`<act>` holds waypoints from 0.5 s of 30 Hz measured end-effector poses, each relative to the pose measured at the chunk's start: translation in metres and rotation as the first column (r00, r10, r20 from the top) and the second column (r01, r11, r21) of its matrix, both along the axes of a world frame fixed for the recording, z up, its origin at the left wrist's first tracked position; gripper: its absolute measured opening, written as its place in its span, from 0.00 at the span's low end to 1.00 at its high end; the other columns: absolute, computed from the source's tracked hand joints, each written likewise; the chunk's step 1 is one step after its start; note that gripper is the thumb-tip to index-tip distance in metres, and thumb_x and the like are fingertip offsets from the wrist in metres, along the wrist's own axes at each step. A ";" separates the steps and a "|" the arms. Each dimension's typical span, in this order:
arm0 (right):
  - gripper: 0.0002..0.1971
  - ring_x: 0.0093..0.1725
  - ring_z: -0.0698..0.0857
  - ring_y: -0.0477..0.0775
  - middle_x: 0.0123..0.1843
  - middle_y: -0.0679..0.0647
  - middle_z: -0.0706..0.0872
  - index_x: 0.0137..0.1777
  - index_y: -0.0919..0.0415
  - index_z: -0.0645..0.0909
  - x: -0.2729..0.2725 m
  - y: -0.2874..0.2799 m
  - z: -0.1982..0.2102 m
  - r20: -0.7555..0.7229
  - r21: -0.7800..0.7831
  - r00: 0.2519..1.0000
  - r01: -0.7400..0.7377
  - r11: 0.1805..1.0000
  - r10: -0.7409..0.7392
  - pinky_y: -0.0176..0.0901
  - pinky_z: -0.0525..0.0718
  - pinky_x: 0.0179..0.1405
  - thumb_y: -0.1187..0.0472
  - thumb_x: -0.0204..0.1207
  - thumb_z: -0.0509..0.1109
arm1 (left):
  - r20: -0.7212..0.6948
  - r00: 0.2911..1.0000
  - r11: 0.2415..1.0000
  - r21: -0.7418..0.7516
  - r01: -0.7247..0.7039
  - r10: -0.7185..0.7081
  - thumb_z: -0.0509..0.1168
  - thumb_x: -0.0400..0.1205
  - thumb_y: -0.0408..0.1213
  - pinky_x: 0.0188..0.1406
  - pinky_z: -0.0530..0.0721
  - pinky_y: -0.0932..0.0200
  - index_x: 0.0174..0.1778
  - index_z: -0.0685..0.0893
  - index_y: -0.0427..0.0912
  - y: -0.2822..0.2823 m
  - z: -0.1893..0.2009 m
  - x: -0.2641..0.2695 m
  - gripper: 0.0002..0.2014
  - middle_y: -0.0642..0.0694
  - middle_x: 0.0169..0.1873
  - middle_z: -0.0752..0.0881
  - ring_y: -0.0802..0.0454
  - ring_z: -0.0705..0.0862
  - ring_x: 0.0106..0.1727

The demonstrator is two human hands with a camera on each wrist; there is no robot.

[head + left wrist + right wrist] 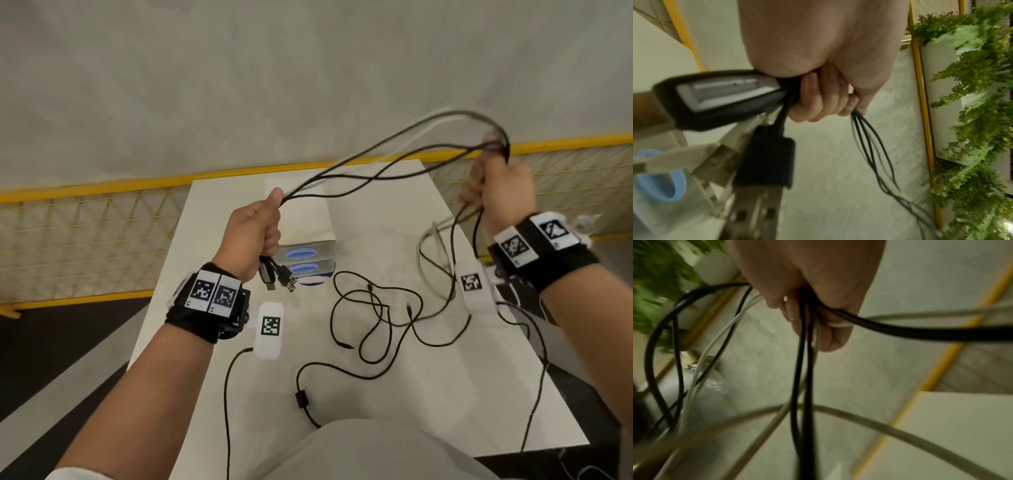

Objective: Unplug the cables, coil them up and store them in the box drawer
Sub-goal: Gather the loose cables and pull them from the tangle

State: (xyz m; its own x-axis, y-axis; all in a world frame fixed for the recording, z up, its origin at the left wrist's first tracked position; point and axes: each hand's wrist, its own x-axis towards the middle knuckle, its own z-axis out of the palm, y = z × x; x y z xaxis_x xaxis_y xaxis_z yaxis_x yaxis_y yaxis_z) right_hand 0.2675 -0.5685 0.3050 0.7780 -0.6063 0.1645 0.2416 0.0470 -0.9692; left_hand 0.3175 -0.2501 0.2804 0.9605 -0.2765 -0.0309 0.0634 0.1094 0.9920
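Plug ends [719, 100], nearest my left wrist: several USB heads, black and metal, hanging out of the bottom of my fist. Rigid, the only hard part; good anchor for a coil.

Left hand [255, 233]: fingers curled tight round the gathered cables just above those plugs.

Cables [376, 161]: thin black and white leads, strung in slack arcs between both hands above the table [479, 394]. Light, limp and springy, I judge; they will tangle and slide unless I pinch every strand together. Best held close to the plugs, each loop laid into the same fist.

Right hand [498, 192]: raised, fingers closed round the far loops of the same bundle.

Loose tails [373, 318]: black ends sprawled on the table, crossing one another. Likely to snag as I wind.

White adapters [269, 330]: lying among the tails, one below each wrist.

Box drawer [305, 257]: clear with blue handles, just beyond my left hand, seemingly shut.

Yellow mesh fence [85, 219]: beyond the table.
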 end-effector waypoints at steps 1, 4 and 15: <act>0.22 0.19 0.58 0.48 0.17 0.45 0.62 0.27 0.53 0.62 0.004 0.003 0.012 0.055 -0.052 0.998 0.006 0.999 -0.004 0.38 0.57 0.19 0.48 0.81 0.61 | 0.000 1.000 1.000 -0.011 -0.003 0.003 0.62 0.83 0.49 0.17 0.55 0.67 0.24 0.60 0.50 -0.002 0.000 0.000 0.24 0.53 0.19 0.57 0.56 0.54 0.18; 0.20 0.18 0.69 0.46 0.18 0.44 0.70 0.29 0.51 0.68 0.015 -0.003 0.021 -0.016 -0.343 0.998 0.048 0.938 -0.057 0.40 0.70 0.21 0.42 0.79 0.60 | -0.016 0.999 0.998 -0.040 -0.037 0.037 0.62 0.83 0.51 0.17 0.54 0.65 0.25 0.59 0.49 -0.002 -0.002 0.000 0.24 0.52 0.20 0.57 0.56 0.53 0.19; 0.07 0.43 0.83 0.51 0.44 0.46 0.84 0.52 0.54 0.82 -0.066 0.074 -0.120 -0.677 -0.674 0.667 -0.732 0.102 0.311 0.55 0.84 0.50 0.55 0.77 0.67 | -0.049 0.998 0.985 0.169 -0.039 0.048 0.62 0.83 0.49 0.17 0.58 0.66 0.25 0.63 0.48 0.005 -0.043 -0.015 0.23 0.56 0.16 0.60 0.57 0.56 0.17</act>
State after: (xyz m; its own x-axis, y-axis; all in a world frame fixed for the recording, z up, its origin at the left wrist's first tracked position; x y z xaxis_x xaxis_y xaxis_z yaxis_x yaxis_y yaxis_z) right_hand 0.2010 -0.4943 0.1852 0.9394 0.3358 -0.0697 0.2631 -0.8359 -0.4817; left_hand 0.3024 -0.2448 0.2377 0.9674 -0.2207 -0.1241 0.1149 -0.0541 0.9919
